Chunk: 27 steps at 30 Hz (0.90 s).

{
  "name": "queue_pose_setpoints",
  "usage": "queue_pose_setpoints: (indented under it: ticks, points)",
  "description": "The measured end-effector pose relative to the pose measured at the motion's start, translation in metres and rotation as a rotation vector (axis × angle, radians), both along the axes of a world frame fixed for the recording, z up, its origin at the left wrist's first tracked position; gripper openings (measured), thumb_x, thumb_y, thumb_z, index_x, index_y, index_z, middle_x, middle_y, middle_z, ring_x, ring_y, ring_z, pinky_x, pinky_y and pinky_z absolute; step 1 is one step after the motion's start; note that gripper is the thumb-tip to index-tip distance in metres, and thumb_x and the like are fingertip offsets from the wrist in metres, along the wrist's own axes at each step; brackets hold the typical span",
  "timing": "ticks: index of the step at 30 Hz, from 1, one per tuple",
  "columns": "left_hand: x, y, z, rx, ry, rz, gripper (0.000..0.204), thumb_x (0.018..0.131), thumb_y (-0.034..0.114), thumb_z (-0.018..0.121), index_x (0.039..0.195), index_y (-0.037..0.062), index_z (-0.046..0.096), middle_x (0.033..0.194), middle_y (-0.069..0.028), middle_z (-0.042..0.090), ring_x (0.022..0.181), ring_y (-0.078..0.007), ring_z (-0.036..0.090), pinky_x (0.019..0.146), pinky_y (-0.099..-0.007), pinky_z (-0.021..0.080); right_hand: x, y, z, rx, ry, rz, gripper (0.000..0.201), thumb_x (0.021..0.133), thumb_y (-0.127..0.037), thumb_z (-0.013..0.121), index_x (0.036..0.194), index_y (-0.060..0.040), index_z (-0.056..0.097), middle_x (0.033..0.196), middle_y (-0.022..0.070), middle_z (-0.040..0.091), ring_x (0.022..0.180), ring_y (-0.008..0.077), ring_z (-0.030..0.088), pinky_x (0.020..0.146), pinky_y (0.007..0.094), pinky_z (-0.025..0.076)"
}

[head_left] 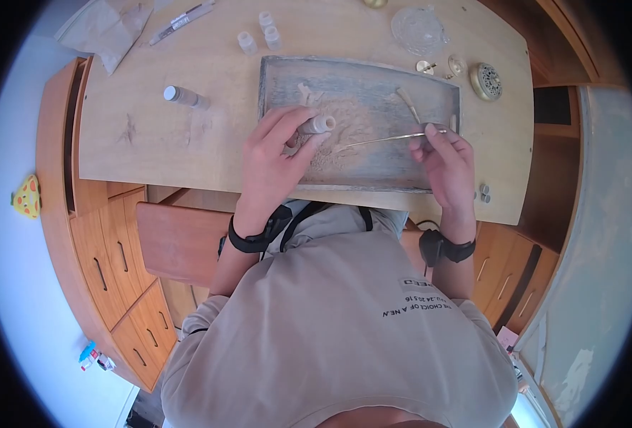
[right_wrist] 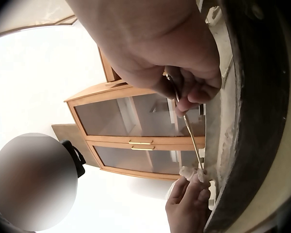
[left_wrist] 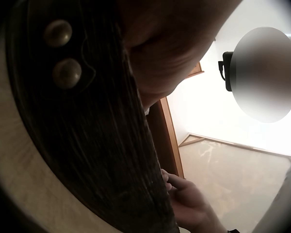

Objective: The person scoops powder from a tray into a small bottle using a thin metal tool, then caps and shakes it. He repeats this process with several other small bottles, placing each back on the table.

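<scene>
In the head view my left hand (head_left: 277, 153) grips a small whitish bottle (head_left: 318, 125), tilted with its open mouth to the right, over the tray. My right hand (head_left: 447, 160) pinches a thin brass-coloured stick (head_left: 387, 140) whose far end is just right of the bottle, over brown powder (head_left: 352, 118). The right wrist view shows my right hand (right_wrist: 160, 53) on the stick (right_wrist: 190, 130), and my left hand (right_wrist: 186, 206) beyond its tip. The left wrist view shows my left hand (left_wrist: 160, 53) only in part; the tray's dark side hides the bottle.
The grey wooden tray (head_left: 373, 65) also holds a small brush (head_left: 407, 104). Behind it stand several small bottles (head_left: 247, 43) and a glass dish (head_left: 419, 31). A capped bottle (head_left: 185, 96) lies left; a brass pierced lid (head_left: 486, 81) sits right, with small metal discs (head_left: 485, 192) nearer.
</scene>
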State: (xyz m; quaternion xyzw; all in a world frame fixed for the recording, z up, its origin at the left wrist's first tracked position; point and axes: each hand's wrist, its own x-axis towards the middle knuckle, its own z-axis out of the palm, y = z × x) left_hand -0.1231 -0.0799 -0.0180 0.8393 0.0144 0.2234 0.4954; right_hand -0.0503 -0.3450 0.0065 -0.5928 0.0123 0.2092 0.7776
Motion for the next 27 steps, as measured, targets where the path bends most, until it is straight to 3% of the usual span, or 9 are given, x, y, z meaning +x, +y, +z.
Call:
queue_pose_setpoints:
  ticks: [5,11,17,20,23,26,27]
  points:
    - [0.000,0.000,0.001,0.079,-0.011,-0.011,0.035,0.076,-0.002,0.080,0.110,0.0050,0.073,0.106,-0.0072,0.070,0.073,-0.0134,0.060,0.063,-0.0251,0.050,-0.003,-0.009,0.006,0.081,-0.053,-0.121,0.026,0.102,-0.015,0.060,0.109,0.0080,0.069,0.089,0.0123,0.071,0.078,0.0146,0.062,0.073,0.0283,0.049]
    - [0.000,0.001,0.000,0.131,-0.014,-0.027,0.036,0.076,-0.003,0.079,0.110,0.0053,0.073,0.108,-0.0068,0.070,0.079,-0.0156,0.064,0.063,-0.0262,0.051,-0.005,-0.005,0.014,0.131,-0.086,-0.108,0.025,0.102,-0.014,0.060,0.110,0.0079,0.069,0.091,0.0126,0.071,0.079,0.0149,0.063,0.073,0.0285,0.049]
    - [0.000,0.001,-0.001,0.150,-0.020,-0.029,0.035,0.076,-0.001,0.079,0.110,0.0051,0.073,0.108,-0.0062,0.070,0.082,-0.0160,0.065,0.063,-0.0267,0.052,-0.012,0.007,0.023,-0.026,-0.186,-0.095,0.026,0.103,-0.016,0.060,0.110,0.0075,0.070,0.091,0.0113,0.071,0.080,0.0137,0.063,0.073,0.0277,0.049]
    - [0.001,0.000,-0.001,0.155,-0.023,-0.033,0.034,0.077,0.000,0.080,0.110,0.0047,0.073,0.107,-0.0065,0.070,0.081,-0.0155,0.065,0.063,-0.0264,0.053,-0.019,0.017,0.033,-0.226,-0.284,-0.060,0.024,0.101,-0.014,0.062,0.109,0.0061,0.071,0.091,0.0104,0.071,0.082,0.0134,0.064,0.073,0.0278,0.050]
    - [0.000,-0.001,-0.001,0.130,-0.005,-0.032,0.034,0.077,0.001,0.081,0.110,0.0036,0.073,0.107,-0.0069,0.070,0.078,-0.0146,0.066,0.063,-0.0260,0.053,-0.029,0.031,0.050,-0.364,-0.452,0.107,0.021,0.099,-0.011,0.064,0.108,0.0058,0.071,0.092,0.0103,0.070,0.084,0.0146,0.065,0.073,0.0282,0.051]
    - [-0.001,-0.002,0.000,0.085,0.020,-0.028,0.033,0.078,0.001,0.081,0.110,0.0023,0.072,0.106,-0.0074,0.070,0.076,-0.0140,0.065,0.064,-0.0259,0.054,-0.023,0.026,0.061,-0.480,-0.812,0.342,0.019,0.097,-0.008,0.065,0.107,0.0069,0.070,0.094,0.0110,0.070,0.084,0.0161,0.064,0.074,0.0283,0.051]
    - [-0.001,-0.003,0.002,0.059,0.032,-0.024,0.033,0.078,0.000,0.081,0.110,0.0018,0.071,0.106,-0.0075,0.070,0.076,-0.0141,0.065,0.065,-0.0259,0.054,-0.021,0.022,0.062,-0.439,-0.823,0.314,0.019,0.096,-0.007,0.064,0.107,0.0068,0.070,0.094,0.0113,0.070,0.084,0.0168,0.064,0.074,0.0284,0.051]
